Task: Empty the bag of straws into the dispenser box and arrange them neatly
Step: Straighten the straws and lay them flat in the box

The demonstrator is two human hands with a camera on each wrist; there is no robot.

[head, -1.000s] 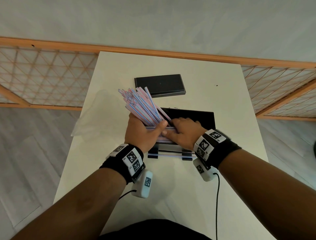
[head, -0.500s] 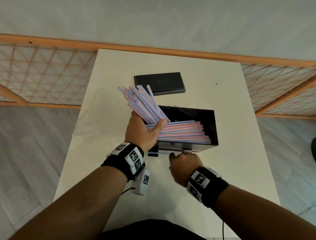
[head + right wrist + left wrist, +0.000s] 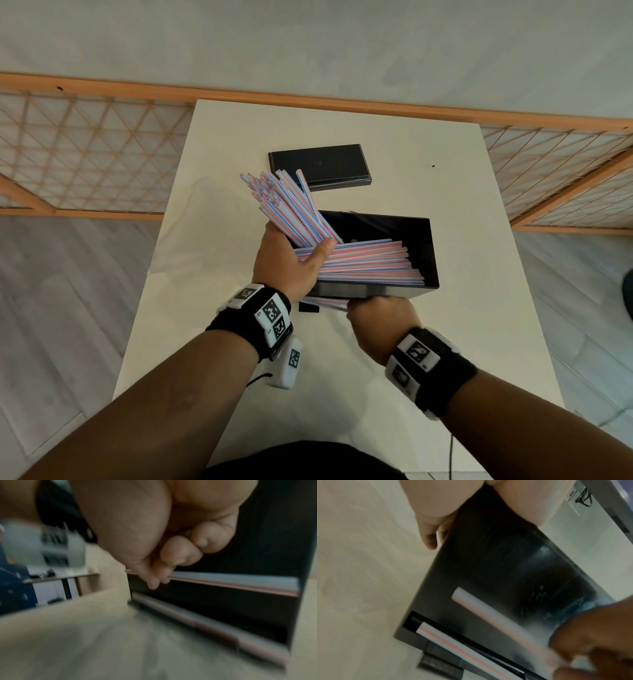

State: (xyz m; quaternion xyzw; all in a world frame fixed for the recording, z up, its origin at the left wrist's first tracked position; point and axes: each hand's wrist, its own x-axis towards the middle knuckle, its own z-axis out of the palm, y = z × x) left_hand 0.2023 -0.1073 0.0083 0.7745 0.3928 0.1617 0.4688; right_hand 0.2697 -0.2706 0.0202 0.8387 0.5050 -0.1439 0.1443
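Note:
My left hand [image 3: 291,263] grips a fanned bundle of red-and-blue striped straws [image 3: 284,202], tilted up to the left over the left end of the black dispenser box [image 3: 342,289]. More straws [image 3: 370,263] lie flat across the inside of the box. My right hand [image 3: 380,318] is at the box's front, low by the slot. In the right wrist view its thumb and fingers [image 3: 164,577] pinch the end of a straw [image 3: 240,582] lying along the slot. The left wrist view shows the right hand [image 3: 590,642] holding a blurred straw [image 3: 488,615] in front of the box [image 3: 505,561].
The box's black lid [image 3: 320,167] lies flat behind it on the white table [image 3: 479,240]. A clear plastic bag [image 3: 191,240] lies crumpled at the table's left edge. A wooden lattice railing [image 3: 85,154] runs behind the table.
My right hand left the straws on top of the box and dropped to the front slot, where it now pinches a straw. The left hand still holds the bundle.

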